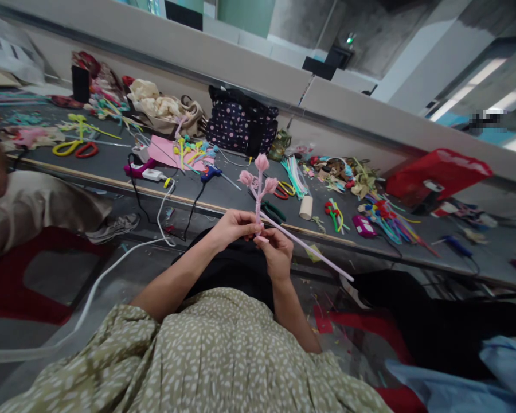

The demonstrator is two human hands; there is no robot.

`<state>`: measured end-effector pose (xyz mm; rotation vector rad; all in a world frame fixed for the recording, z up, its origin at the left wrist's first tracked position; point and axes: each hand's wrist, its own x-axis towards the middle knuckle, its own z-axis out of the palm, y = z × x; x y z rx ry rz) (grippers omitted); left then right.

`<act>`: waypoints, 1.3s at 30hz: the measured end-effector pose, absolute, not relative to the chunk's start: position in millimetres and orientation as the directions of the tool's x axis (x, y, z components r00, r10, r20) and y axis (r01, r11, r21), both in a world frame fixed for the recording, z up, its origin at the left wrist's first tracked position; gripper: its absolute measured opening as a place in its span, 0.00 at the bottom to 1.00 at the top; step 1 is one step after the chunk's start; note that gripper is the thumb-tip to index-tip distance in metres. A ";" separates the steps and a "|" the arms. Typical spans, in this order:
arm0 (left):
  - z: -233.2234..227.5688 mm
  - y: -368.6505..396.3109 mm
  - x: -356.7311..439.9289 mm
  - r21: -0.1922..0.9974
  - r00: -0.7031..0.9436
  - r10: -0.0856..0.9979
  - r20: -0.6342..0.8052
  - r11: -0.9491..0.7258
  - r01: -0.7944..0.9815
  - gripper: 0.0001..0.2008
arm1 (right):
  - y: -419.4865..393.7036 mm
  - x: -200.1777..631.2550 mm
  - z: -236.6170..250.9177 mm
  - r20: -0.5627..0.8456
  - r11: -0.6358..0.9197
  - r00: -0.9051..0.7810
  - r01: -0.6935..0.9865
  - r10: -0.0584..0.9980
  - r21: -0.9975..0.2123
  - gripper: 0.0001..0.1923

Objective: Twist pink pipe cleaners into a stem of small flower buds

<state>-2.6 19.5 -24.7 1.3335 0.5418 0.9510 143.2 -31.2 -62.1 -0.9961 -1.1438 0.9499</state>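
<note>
In the middle of the head view, a pink pipe cleaner flower [258, 198] with three fluffy blossoms stands upright in front of the bench edge. My left hand [236, 230] pinches its stem between thumb and fingers. Just to the right, my right hand [276, 250] is closed on the lower end of the same stem. A long pale pink pipe cleaner [309, 248] slants from the stem down to the right, its far end free. Where exactly it joins the stem is hidden by the fingers.
The dark bench [245, 203] carries a blue glue gun [212, 173], yellow-and-red scissors [75, 149], dark green-handled pliers [273, 211], a cardboard tube [305, 207] and a dotted bag [242, 121]. A white cable [112, 269] runs down at left. People sit on both sides.
</note>
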 end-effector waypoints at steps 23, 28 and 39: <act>-24.6 26.1 -8.7 0.974 0.588 0.786 0.191 -0.080 -0.210 0.13 | -26.1 144.1 -58.7 0.093 0.069 -0.041 -0.402 0.995 -0.913 0.10; -25.3 27.2 -11.0 0.975 0.597 0.778 0.194 -0.088 -0.202 0.14 | -24.7 142.5 -57.5 0.103 0.082 -0.041 -0.359 0.994 -0.930 0.09; -18.9 24.1 -8.8 0.965 0.517 0.836 0.182 -0.051 -0.259 0.14 | -23.2 139.4 -60.2 0.145 0.143 0.014 -0.301 0.989 -0.943 0.10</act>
